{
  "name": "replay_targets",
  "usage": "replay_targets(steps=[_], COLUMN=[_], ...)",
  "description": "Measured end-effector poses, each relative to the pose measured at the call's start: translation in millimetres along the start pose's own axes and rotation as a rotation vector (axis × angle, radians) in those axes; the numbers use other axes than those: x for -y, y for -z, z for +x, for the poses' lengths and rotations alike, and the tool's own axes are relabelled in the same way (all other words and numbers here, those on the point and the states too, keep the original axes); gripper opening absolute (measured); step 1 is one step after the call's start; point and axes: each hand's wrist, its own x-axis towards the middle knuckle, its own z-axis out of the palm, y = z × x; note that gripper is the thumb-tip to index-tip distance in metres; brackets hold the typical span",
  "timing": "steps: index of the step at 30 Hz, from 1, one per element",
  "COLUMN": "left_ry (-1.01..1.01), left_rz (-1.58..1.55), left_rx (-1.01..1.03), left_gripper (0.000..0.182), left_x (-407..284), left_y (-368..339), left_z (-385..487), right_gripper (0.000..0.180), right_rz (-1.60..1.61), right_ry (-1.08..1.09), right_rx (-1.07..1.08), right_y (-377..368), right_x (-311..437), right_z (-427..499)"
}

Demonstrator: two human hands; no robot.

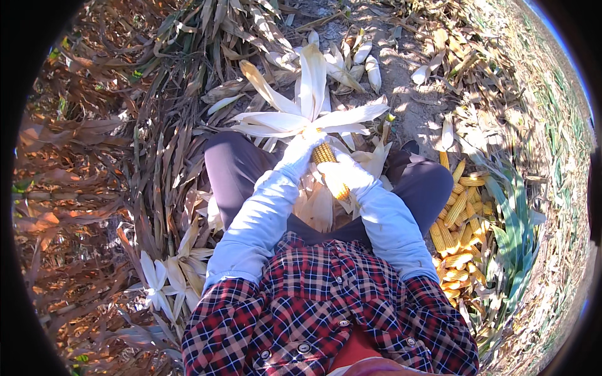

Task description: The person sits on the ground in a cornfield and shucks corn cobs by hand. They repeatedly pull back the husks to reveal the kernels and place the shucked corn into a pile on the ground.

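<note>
An ear of yellow corn (324,154) lies between my two gloved hands, tilted across my lap. Its pale husk (312,89) is peeled back and fans out like a star at the far end. My left hand (301,149), in a white glove, grips the ear near the husk base. Lower down, my right hand (345,170), also gloved in white, is closed around the ear's middle. The bare tip (341,191) sticks out below the right hand. Most of the fingers are hidden or washed out by glare.
Husked yellow ears (458,211) lie heaped beyond my right knee, beside green leaves (510,225). Several ears still in husk (373,73) rest on the soil ahead. Dry stalks (160,155) are piled at left, with empty husks (157,282) near my left hip.
</note>
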Motion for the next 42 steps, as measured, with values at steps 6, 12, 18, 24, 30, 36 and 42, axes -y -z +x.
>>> replay_targets(steps=[6,12,18,24,30,36,42], left_ry=[0.030,0.033,0.023,-0.111,-0.102,-0.179,-0.223], left_rz=[-0.167,-0.463,-0.448,-0.378,-0.362,-0.375,-0.361], left_rx=[-0.301,-0.066,-0.055,-0.188,-0.242,-0.349,-0.396], left_gripper=[0.024,0.022,0.023,0.022,0.018,0.019,0.020], left_x=[-18.9,-31.1,-55.7,-56.7,-66.5,-71.6,-83.0], left_y=[11.4,18.1,17.6,15.1,5.4,-6.6,-13.9], left_z=[12.4,18.0,13.9,13.2,16.4,6.9,-0.8], right_gripper=[0.056,0.054,0.066,0.072,0.062,0.055,0.053], right_rz=[-0.483,-0.728,-0.199,-0.919,-0.809,-0.525,-0.408], right_ry=[0.134,0.175,0.015,-0.180,-0.150,-0.112,-0.050], right_rx=[0.142,0.261,0.268,-0.121,-0.088,-0.156,-0.146], right_y=[-5.2,27.4,9.7,-10.7,-18.0,-24.2,-22.5], right_x=[-1.4,-20.6,1.9,7.2,8.5,-1.7,-9.7], right_z=[-2.3,9.0,-11.7,-12.0,-14.7,-12.9,-9.0])
